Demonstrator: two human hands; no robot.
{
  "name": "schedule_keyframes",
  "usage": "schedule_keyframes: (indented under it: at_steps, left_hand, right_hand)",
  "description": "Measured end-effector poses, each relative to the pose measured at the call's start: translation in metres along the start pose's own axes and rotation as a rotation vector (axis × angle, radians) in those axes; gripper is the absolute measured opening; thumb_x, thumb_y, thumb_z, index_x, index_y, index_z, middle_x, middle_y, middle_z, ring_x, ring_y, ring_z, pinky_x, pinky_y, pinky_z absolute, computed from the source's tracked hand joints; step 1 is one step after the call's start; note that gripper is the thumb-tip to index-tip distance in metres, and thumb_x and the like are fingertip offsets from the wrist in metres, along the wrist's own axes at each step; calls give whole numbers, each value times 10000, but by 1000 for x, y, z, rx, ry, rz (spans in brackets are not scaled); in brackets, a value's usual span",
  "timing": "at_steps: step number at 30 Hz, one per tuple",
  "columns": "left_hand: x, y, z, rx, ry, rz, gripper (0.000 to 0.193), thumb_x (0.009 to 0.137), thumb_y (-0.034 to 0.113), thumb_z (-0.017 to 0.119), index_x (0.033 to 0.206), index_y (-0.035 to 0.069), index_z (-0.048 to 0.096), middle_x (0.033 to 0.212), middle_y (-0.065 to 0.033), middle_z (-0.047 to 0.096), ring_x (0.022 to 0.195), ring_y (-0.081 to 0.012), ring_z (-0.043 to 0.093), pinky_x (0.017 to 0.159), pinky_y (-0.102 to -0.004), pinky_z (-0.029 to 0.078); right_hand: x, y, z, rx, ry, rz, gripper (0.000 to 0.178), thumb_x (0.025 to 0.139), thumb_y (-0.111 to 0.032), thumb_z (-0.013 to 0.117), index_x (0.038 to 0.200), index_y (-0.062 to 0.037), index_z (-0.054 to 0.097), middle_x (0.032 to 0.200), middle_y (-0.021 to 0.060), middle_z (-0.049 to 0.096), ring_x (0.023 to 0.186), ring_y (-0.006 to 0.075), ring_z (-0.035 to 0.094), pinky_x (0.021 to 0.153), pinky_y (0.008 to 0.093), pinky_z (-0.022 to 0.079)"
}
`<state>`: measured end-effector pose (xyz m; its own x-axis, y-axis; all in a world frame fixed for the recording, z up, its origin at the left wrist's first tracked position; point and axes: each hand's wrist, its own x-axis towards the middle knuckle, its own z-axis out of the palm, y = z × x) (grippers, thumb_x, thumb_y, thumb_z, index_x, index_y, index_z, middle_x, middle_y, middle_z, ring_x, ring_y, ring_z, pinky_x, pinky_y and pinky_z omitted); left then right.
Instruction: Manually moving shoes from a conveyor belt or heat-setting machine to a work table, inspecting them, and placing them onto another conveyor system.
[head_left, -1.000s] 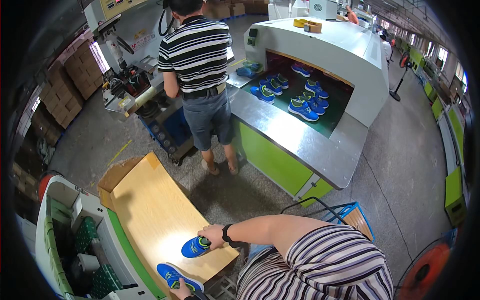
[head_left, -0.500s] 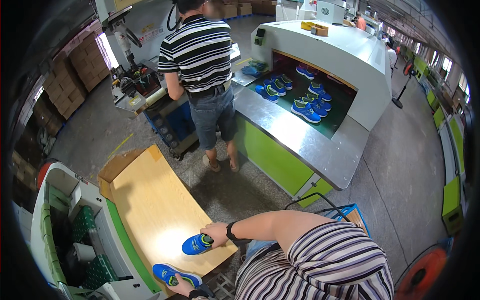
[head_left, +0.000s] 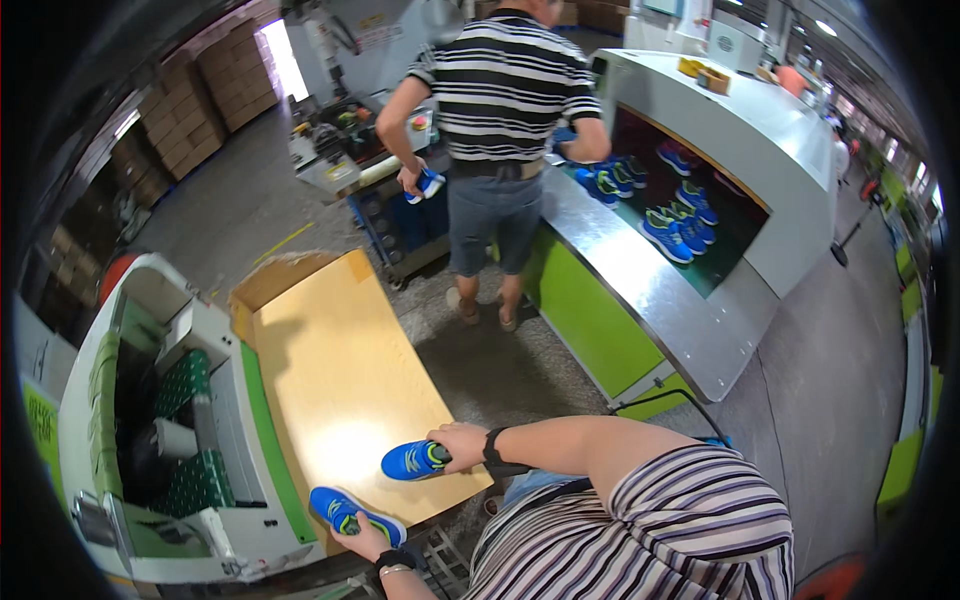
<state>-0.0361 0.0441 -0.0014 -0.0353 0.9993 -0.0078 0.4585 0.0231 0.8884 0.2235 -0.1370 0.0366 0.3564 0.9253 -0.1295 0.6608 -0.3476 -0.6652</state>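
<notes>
My left hand [head_left: 364,539] is closed round a blue sneaker [head_left: 338,505] with lime-green lining and a white sole, at the near end of a light wooden table [head_left: 340,370]. A little farther up, my right hand [head_left: 460,446] grips the heel end of a matching blue sneaker [head_left: 408,461] over the tabletop, its toe pointing left. Both shoes are apart from each other. Fingers inside the shoe openings are partly hidden.
A green-and-white machine [head_left: 190,430] with a dark opening borders the table's left. Ahead stands a co-worker [head_left: 515,100] holding a blue shoe [head_left: 428,185]. Several blue sneakers [head_left: 668,232] sit in a machine's mouth at right, behind a metal ledge [head_left: 640,290].
The view has shifted, moving the scene. The co-worker has turned and reaches toward the shoes on the right, a shoe now visible in one hand. My hands still hold both sneakers.
</notes>
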Motion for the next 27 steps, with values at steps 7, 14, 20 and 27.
schedule_keyframes:
  at_steps: [7,14,20,27]
  left_hand:
    - [-2,-1,-1,23,58,47,712,777,77,753,1379,-44,394,1352,-248,465,1228,-374,471,1069,-415,345]
    - [-7,4,0,53,78,60,760,740,139,779,1370,-38,393,1326,-269,468,1240,-406,455,1069,-438,342]
    - [-8,10,5,-22,110,-38,770,740,107,779,1378,-32,372,1357,-255,431,1267,-393,429,1088,-429,329]
    - [-14,23,17,62,177,-82,760,764,127,755,1376,-27,331,1348,-263,402,1264,-434,409,1081,-462,331]
  right_hand:
    - [2,-4,-3,12,-18,-16,681,667,-345,778,1244,-70,543,1115,206,622,1039,383,604,899,448,495]
    - [2,-10,-9,11,-16,-71,657,680,-325,780,1243,-72,554,1121,214,623,1063,392,581,933,447,467]
    - [17,-14,-23,-18,-224,-205,663,685,-309,772,1255,-52,550,1098,218,627,1062,384,584,939,443,465]
    - [87,-42,-56,-87,-658,-153,735,797,-572,679,1223,21,596,1209,259,593,1169,378,554,1007,412,437]
